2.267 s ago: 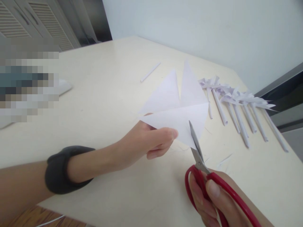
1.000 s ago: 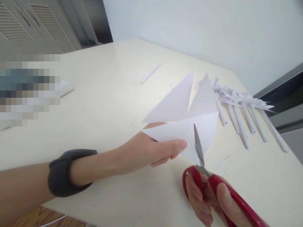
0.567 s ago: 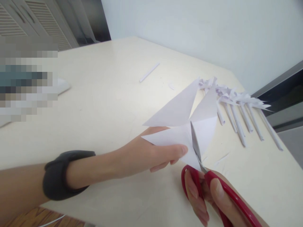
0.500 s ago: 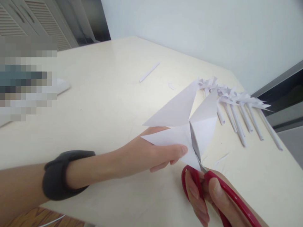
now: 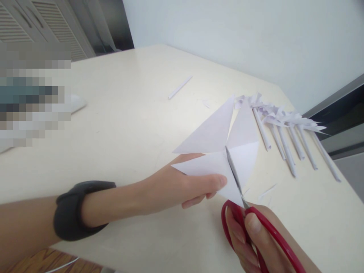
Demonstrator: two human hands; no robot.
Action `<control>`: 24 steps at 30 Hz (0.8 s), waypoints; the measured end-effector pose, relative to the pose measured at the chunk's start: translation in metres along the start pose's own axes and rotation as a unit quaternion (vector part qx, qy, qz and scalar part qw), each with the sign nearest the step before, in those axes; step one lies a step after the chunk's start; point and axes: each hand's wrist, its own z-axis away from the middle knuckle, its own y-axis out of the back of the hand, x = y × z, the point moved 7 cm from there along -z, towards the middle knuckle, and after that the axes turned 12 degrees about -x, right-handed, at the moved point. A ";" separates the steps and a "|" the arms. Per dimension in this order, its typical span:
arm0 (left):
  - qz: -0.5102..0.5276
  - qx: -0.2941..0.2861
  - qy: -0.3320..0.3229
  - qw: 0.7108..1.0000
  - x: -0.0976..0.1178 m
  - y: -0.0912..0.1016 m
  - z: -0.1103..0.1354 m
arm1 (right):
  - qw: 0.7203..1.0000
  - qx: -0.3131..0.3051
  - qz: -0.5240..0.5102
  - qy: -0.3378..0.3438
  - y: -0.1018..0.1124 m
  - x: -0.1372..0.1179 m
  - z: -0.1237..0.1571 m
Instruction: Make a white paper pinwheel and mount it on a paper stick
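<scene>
In the head view, the left hand (image 5: 182,185) reaches in from the left, a black band (image 5: 76,210) round its wrist, and pinches between thumb and fingers the near left flap of a thin white paper sheet (image 5: 212,132) slit into triangular flaps; the sheet is held up off the pale cream table (image 5: 127,113), over its near right part; the right hand (image 5: 256,242), low at the right, is closed through the loops of red-handled steel scissors (image 5: 235,180); the blades are nearly shut, lying along a slit from the sheet's near edge to its middle; just beyond the sheet, a row of rolled white paper sticks with fringed tops (image 5: 284,140) lies on the table; a single plain paper roll (image 5: 180,87) lies well apart, farther back; small paper slivers (image 5: 267,190) lie near the scissors
</scene>
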 end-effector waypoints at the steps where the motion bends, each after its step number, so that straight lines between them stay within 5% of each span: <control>1: -0.004 -0.001 0.001 1.000 0.001 0.000 0.000 | 1.000 -0.004 -0.006 0.001 0.000 0.001 0.000; 16: -0.043 0.046 0.025 0.998 -0.007 0.005 0.000 | 0.999 0.003 -0.040 -0.021 -0.001 0.002 0.001; 24: 0.061 0.066 -0.073 0.993 -0.007 0.008 -0.002 | 1.000 -0.008 0.019 -0.021 -0.004 -0.007 0.000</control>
